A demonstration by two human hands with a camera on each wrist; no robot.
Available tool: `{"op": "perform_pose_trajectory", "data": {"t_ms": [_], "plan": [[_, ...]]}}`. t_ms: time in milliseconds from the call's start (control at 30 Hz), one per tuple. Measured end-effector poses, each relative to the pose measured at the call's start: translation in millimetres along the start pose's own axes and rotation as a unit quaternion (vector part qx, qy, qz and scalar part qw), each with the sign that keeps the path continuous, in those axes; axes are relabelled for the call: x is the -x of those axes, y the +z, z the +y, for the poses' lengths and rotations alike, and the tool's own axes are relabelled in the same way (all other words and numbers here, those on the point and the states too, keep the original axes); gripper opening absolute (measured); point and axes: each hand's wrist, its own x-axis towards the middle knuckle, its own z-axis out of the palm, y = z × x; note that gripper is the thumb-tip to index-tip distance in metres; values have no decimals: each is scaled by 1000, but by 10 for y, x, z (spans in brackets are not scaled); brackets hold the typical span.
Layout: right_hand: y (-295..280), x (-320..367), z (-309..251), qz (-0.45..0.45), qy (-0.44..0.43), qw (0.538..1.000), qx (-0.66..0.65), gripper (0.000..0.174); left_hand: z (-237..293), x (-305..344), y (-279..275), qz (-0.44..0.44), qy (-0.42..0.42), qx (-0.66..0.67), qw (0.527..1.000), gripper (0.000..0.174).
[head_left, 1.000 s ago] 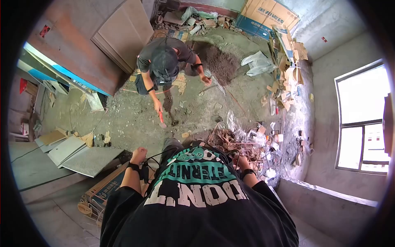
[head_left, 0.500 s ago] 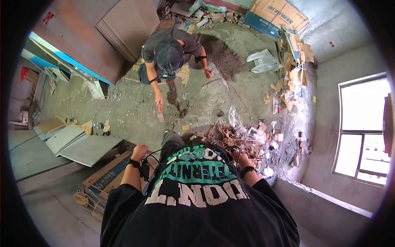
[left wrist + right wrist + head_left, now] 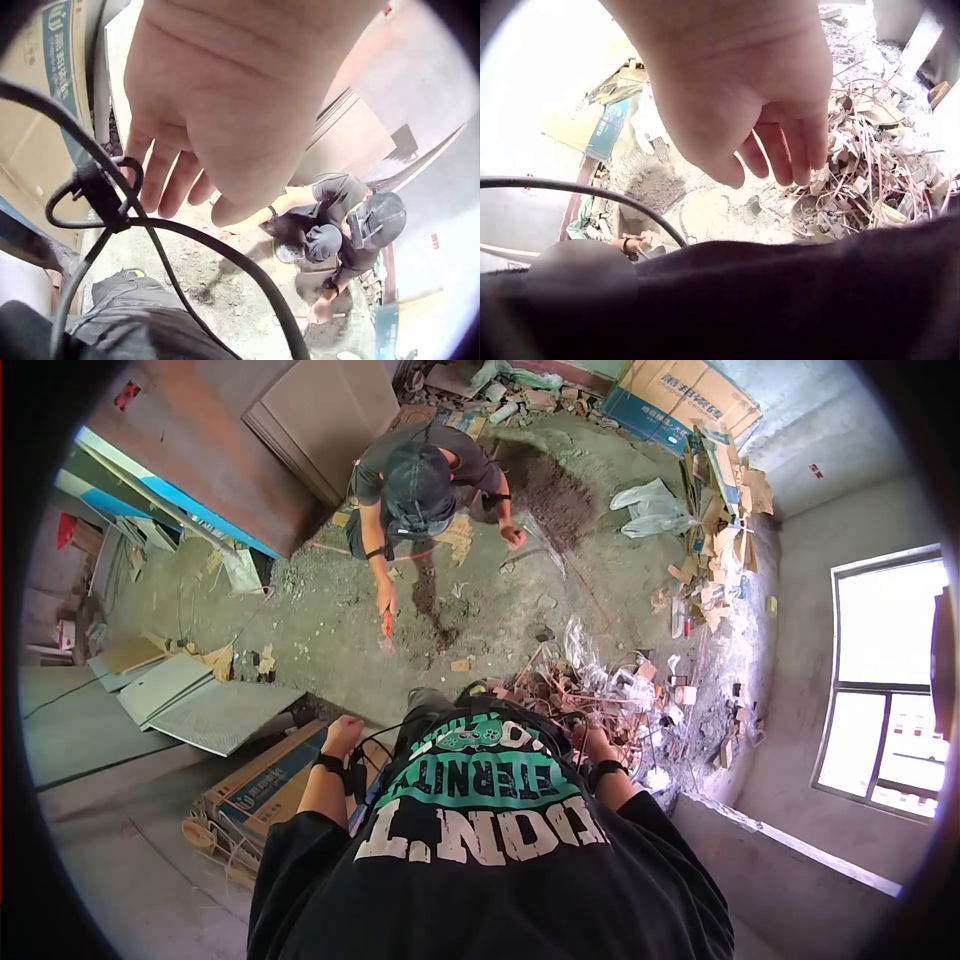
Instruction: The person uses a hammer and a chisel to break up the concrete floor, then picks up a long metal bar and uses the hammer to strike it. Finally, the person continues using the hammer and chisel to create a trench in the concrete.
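**Left hand (image 3: 225, 97) and right hand (image 3: 735, 90) empty; scrap pile (image 3: 585, 695) untouched**

- Cardboard box (image 3: 262, 788): lies flat on the floor (image 3: 330, 650), well left of the scrap pile.
- Left hand: hangs over the box's near end, left of the pile. Fingers loosely curled, nothing in them.
- Black cable (image 3: 112, 214): loops just beneath those fingers. The wrist view shows no contact.
- Second person (image 3: 420, 485): crouches beyond the pile and a little left of it, holding a red-handled tool (image 3: 386, 623) down at the dirt.
- Right hand: hovers above the near edge of the pile. Fingers relaxed and bent, gripping nothing, apart from the strips and rubble.

Progress, as judged: neither hand has lifted or holds anything. The pile lies heaped and tangled, and I can make out no piece set apart from it.
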Motion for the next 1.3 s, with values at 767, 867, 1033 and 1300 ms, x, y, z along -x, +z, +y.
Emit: {"op": "perform_pose_trajectory", "data": {"t_ms": [767,867,1033,1300], "plan": [[-57,382,215,8,16,998,-61,28,210,-169,78,-14,29,-25,999,41],[-46,417,166,-4,40,994,-106,17,230,-306,46,-18,52,-25,998,42],[-13,443,76,14,30,993,-110,19,625,-165,-129,-19,39,-60,997,33],[81,310,-62,7,47,995,-90,14,659,-38,-193,-26,34,-91,995,48]]}}
